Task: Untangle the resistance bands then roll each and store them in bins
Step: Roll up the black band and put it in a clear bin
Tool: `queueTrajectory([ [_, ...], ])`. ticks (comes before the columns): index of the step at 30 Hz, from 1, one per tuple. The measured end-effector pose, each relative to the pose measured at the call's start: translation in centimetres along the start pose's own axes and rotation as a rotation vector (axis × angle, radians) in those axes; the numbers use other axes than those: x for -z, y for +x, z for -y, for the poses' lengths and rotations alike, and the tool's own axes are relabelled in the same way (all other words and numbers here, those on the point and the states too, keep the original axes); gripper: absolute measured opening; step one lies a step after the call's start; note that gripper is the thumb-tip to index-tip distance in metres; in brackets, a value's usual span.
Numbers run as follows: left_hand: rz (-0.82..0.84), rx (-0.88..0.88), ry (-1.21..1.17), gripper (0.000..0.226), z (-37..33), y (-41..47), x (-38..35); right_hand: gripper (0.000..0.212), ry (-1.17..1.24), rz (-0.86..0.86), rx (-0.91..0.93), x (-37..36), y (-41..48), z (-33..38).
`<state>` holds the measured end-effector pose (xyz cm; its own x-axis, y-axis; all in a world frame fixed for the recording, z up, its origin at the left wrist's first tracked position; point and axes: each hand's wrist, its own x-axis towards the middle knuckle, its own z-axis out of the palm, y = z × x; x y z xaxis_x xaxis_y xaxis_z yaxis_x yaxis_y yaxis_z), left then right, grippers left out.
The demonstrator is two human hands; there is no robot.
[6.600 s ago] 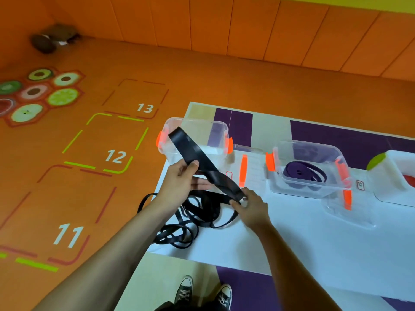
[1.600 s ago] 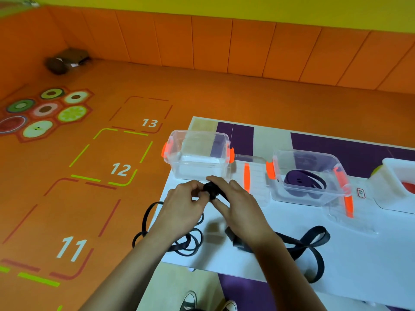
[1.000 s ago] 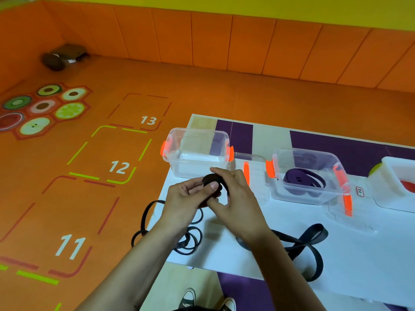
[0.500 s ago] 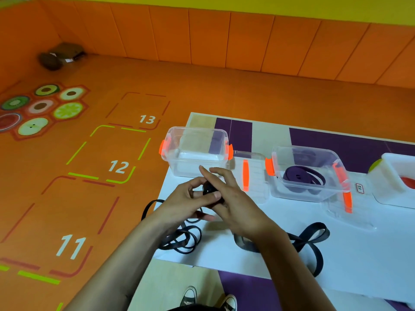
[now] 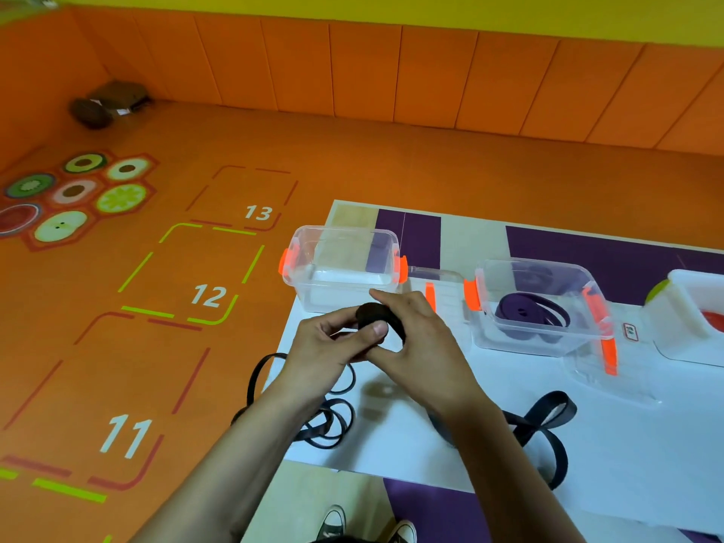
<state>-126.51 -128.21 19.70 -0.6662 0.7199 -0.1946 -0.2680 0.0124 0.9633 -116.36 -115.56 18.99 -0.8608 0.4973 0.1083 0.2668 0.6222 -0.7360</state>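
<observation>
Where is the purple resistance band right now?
In the head view, right of centre, the purple band lies coiled inside a clear orange-latched bin, to the right of the empty bin and beyond the right hand.

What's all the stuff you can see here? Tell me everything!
black roll: one, black, between both hands
tangled bands: a pile, black, table's left edge
loose band: one, black, on the table right of the arms
left clear bin: one, orange clips, looks empty
right clear bin: one, orange clips
purple band: one, purple, inside the right clear bin
lids: two, clear, beside the bins
white bin: one, far right
table: one, white
shoes: two, bottom edge
left hand, right hand: both grip the black roll
</observation>
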Motion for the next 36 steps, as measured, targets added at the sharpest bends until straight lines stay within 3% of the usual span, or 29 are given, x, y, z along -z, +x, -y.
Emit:
queueTrajectory([
  [4, -0.141, 0.053, -0.148, 0.032, 0.2, 0.3, -0.8, 0.056, -0.082, -0.126, -0.011, -1.8, -0.2, 0.7],
  [7, -0.119, 0.068, -0.146, 0.027, 0.2, 0.4, -0.9, 0.054, -0.069, -0.091, 0.003, -1.9, -0.3, 0.3],
  [14, 0.099, 0.029, 0.352, 0.021, -1.8, 1.2, 2.6, 0.065, -0.163, 0.147, 0.118, 0.3, 0.1, -1.4],
  [19, 0.169, 0.006, 0.489, 0.022, -2.0, 1.3, 3.1, 0.066, -0.101, 0.128, 0.102, -0.1, -0.3, -1.5],
  [22, 0.084, -0.038, 0.355, 0.023, -1.5, 1.0, 2.7, 0.061, 0.067, 0.088, 0.017, 0.4, 0.0, -0.9],
  [25, 0.010, -0.084, 0.165, 0.029, -1.3, 1.1, 2.4, 0.042, 0.404, 0.071, -0.127, 1.5, -0.1, -0.2],
  [29, -0.049, -0.074, -0.119, 0.035, -1.2, 1.1, 1.3, 0.027, 0.667, -0.029, -0.107, 1.6, -0.5, 0.4],
  [33, -0.050, 0.002, -0.322, 0.039, -0.8, 1.0, 0.3, 0.028, 0.753, -0.104, -0.103, 0.1, -0.2, 1.0],
  [36, -0.030, 0.040, -0.300, 0.038, -0.4, 0.7, 0.3, 0.027, 0.671, -0.062, -0.082, 0.4, -0.3, 0.5],
])
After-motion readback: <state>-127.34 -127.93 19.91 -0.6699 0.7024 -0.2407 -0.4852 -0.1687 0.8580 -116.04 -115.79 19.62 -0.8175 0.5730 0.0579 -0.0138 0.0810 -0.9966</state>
